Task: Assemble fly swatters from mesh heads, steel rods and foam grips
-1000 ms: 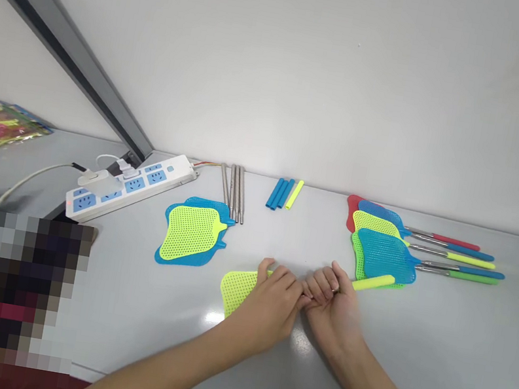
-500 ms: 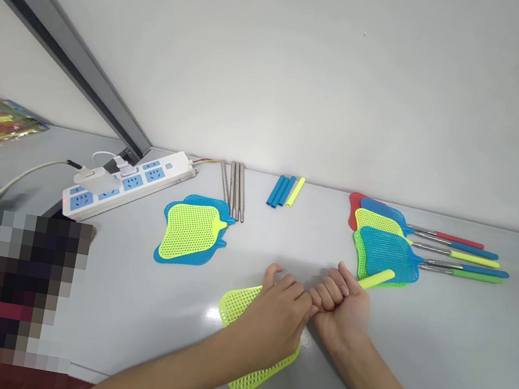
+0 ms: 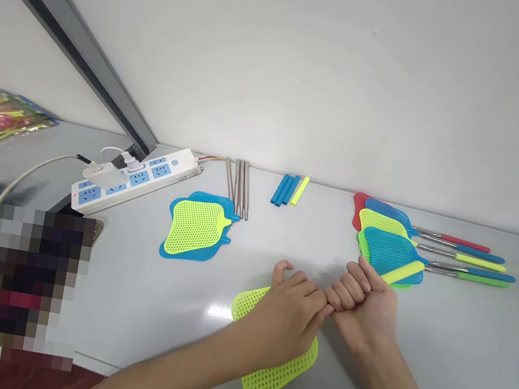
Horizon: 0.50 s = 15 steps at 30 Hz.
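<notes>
A yellow-green fly swatter head (image 3: 276,378) lies under my left hand (image 3: 286,322), whose fingers are closed around its neck end. My left index finger is bent and sticks up. Against it, my right hand (image 3: 364,308) is closed in a fist around the swatter's handle. The yellow sleeve (image 3: 403,272) of that handle pokes out past my right thumb. Both hands touch at the knuckles, and the joint between head and handle is hidden in them. Behind the sleeve, finished fly swatters (image 3: 391,253) in several colours lie overlapping, metal shafts pointing right.
Left of my hands, a yellow swatter head (image 3: 196,229) rests on blue ones (image 3: 187,253). Metal rods (image 3: 241,188) and blue sleeves (image 3: 285,189) with one yellow sleeve (image 3: 300,191) lie along the wall. A power strip (image 3: 137,181) and bagged items (image 3: 4,115) are at left.
My right hand and the yellow sleeve have shifted right, with a bit more sleeve showing. The left hand and swatter head have moved slightly right too. The camera view has shifted a little.
</notes>
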### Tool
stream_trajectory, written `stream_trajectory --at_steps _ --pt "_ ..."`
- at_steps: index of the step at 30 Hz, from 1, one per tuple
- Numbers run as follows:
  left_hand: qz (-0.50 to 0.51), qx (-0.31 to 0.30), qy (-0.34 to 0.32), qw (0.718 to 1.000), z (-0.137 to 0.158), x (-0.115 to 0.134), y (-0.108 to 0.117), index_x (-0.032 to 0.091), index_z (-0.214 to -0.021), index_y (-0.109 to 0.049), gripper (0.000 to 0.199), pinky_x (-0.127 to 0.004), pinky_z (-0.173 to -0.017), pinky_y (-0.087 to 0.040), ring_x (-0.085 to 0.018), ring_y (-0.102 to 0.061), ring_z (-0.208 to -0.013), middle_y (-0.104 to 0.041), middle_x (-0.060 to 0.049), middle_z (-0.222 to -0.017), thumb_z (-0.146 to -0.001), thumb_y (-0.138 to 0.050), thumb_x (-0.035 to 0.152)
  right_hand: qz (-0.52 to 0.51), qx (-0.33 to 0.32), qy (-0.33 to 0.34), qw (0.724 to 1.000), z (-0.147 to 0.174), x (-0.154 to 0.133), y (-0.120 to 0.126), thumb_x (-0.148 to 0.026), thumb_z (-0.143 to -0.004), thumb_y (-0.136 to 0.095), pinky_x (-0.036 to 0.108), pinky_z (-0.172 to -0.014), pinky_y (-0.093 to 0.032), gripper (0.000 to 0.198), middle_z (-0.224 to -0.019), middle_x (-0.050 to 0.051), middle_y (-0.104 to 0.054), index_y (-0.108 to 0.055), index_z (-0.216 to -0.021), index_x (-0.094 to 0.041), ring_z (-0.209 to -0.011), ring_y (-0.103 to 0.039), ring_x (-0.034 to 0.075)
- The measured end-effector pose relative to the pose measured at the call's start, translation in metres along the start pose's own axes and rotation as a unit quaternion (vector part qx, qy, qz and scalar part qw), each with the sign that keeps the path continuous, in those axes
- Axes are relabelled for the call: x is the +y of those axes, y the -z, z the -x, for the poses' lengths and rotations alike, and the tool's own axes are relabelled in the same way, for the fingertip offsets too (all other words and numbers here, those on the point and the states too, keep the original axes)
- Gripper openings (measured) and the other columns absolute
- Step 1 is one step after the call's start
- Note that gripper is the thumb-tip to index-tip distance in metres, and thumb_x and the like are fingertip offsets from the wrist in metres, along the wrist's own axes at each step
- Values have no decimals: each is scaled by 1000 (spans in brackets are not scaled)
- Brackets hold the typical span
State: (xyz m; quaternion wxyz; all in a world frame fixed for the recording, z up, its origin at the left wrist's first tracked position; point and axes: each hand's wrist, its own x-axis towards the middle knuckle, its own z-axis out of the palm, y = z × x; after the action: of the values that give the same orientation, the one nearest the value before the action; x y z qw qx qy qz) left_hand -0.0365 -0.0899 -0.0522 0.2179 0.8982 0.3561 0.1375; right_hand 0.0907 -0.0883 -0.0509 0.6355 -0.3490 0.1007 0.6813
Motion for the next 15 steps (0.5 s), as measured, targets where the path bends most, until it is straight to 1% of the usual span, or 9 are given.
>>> stream_trajectory --at_steps 7,10,12,15 --pt "3 1 5 1000 0 1 0 17 -66 -46 24 -38 -85 -22 -13 -43 -72 -49 2 -64 -84 -30 21 35 -23 1 999 -2 -3 2 -29 -78 -41 24 -32 -12 39 -41 -8 -3 -17 -49 -19 -36 -2 8" --pt "0 5 2 1000 1 -1 1 17 -62 -44 27 -38 -85 -22 -12 -43 -71 -49 2 -61 -84 -31 22 45 -29 22 998 -5 -12 5 -28 -79 -40 23 -31 -13 39 -42 -8 -3 -17 -49 -19 -36 -2 8" --pt "0 7 1 1000 2 -2 2 17 -61 -43 27 -38 -86 -22 -12 -43 -71 -50 2 -61 -84 -31 22 32 -32 50 998 -7 -19 7 -26 -79 -40 23 -31 -13 38 -42 -8 -2 -17 -50 -19 -36 -1 8" --pt "4 1 3 1000 3 -4 2 17 -61 -43 26 -39 -86 -22 -13 -43 -72 -51 2 -62 -84 -32 21 20 -23 45 999 -10 -26 10 -25 -79 -40 23 -32 -13 38 -43 -8 -2 -16 -51 -19 -37 -1 8"
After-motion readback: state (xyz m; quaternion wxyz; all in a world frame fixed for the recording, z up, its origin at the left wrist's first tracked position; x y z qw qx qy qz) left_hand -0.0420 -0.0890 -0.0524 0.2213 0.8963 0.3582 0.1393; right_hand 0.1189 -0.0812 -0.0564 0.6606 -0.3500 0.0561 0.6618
